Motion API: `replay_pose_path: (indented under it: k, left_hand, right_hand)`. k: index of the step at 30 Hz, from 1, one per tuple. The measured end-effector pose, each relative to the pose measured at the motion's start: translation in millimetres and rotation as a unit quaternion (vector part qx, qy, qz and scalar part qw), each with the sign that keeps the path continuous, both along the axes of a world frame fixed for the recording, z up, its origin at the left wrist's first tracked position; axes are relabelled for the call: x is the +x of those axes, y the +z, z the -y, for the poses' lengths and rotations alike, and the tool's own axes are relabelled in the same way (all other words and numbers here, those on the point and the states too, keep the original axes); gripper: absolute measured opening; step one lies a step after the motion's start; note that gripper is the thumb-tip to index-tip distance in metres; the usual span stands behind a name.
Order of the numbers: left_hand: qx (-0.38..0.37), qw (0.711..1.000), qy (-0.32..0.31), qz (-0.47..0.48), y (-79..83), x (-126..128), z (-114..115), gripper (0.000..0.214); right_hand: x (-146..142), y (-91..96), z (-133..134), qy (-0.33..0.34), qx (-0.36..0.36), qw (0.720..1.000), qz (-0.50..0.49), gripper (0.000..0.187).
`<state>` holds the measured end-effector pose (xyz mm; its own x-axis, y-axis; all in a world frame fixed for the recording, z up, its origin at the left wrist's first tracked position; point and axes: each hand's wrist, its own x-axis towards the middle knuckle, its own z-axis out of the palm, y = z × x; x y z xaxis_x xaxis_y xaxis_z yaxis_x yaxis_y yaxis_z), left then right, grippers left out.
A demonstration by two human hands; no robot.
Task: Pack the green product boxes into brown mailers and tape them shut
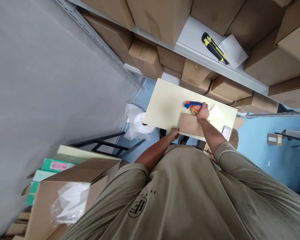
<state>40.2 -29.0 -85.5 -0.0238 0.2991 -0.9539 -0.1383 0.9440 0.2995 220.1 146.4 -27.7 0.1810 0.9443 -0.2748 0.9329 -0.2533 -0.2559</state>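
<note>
On the desk (pixel 165 103), the box (pixel 191 125) is probably steadied by the left hand (pixel 174 133) at its near-left corner, grip unclear; just beyond the box, the right hand (pixel 203 111) grips the dispenser (pixel 196 104).

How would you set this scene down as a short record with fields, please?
left hand: at the near left corner of the small cardboard box, grip unclear
right hand: holding the blue tape dispenser just beyond the box
work surface: pale table
also on table: flat white item, right of the right hand
shelf: yellow and black cutter, among larger boxes
</note>
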Motion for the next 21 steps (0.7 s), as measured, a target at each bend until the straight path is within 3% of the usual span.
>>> replay_pose_path:
  k: [5, 7, 8, 9, 10, 12, 14, 15, 16, 18, 21]
  left_hand:
    - [0.016, 0.999, -0.04, -0.015, 9.6, -7, 7, 0.023]
    - [0.085, 0.992, -0.055, -0.082, 16.3, -20, 4, 0.039]
    - [0.156, 0.975, -0.078, -0.135, 20.1, -27, 0, 0.051]
    - [0.246, 0.943, -0.119, -0.19, 24.0, -34, -6, 0.062]
    - [0.347, 0.889, -0.181, -0.238, 28.0, -40, -14, 0.072]
    - [0.509, 0.744, -0.34, -0.267, 35.3, -47, -35, 0.092]
    - [0.578, 0.613, -0.482, -0.238, 40.9, -44, -58, 0.114]
    - [0.589, 0.562, -0.535, -0.225, 42.9, -41, -68, 0.124]
    - [0.59, 0.525, -0.573, -0.219, 44.3, -37, -76, 0.13]
    - [0.581, 0.484, -0.616, -0.22, 46.2, -31, -86, 0.136]
    - [0.57, 0.471, -0.629, -0.24, 47.8, -29, -87, 0.138]
  right_hand:
    - [2, -4.3, 0, -0.003, 0.012, 1.0, -0.028, 0.033]
    - [3, -4.9, 1, -0.004, 0.012, 0.999, -0.038, 0.034]
    - [4, -4.5, 1, -0.003, 0.011, 0.999, -0.04, 0.035]
    - [4, -3.6, 1, -0.001, 0.009, 0.999, -0.039, 0.035]
    - [3, -2.4, 1, 0.002, 0.007, 0.999, -0.036, 0.035]
    - [2, 0.6, 2, 0.008, 0.003, 1.0, -0.026, 0.034]
    - [1, 3.6, 1, 0.012, -0.003, 1.0, -0.016, 0.032]
    - [1, 4.8, 1, 0.011, -0.007, 1.0, -0.012, 0.031]
    - [2, 5.8, 0, 0.01, -0.011, 1.0, -0.008, 0.03]
    - [6, 7.1, -3, 0.012, -0.019, 1.0, 0.0, 0.03]
    - [18, 8.6, -8, 0.044, -0.041, 0.998, 0.018, 0.032]
